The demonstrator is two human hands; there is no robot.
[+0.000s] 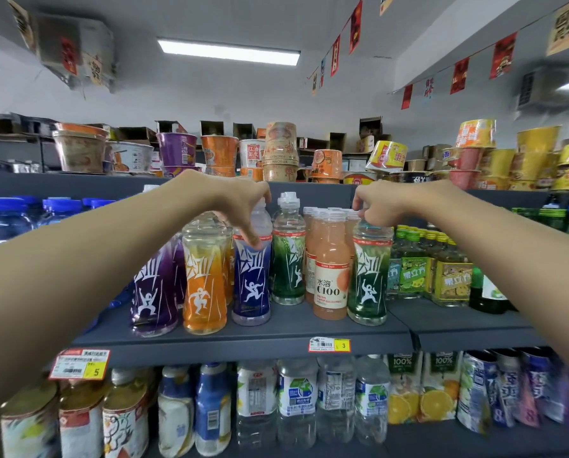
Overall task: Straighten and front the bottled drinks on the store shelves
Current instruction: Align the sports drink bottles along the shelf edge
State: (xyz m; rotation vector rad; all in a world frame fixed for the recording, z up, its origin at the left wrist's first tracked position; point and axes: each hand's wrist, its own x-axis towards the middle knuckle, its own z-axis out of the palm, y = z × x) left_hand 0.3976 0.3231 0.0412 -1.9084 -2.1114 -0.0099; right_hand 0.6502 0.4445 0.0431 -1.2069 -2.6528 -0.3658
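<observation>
A: Left grip (243,206)?
B: Curled round the neck of the blue bottle (251,279), just beneath.
A: Right grip (380,206)?
B: Pinching the cap of the green bottle (370,282) below. Turn labels outward, slide to shelf edge (243,345).

Head-worn wide view, facing forward, close to drink shelf (243,338)

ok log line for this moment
left hand grips blue bottle neck | right hand grips front green bottle top | both upright
</observation>
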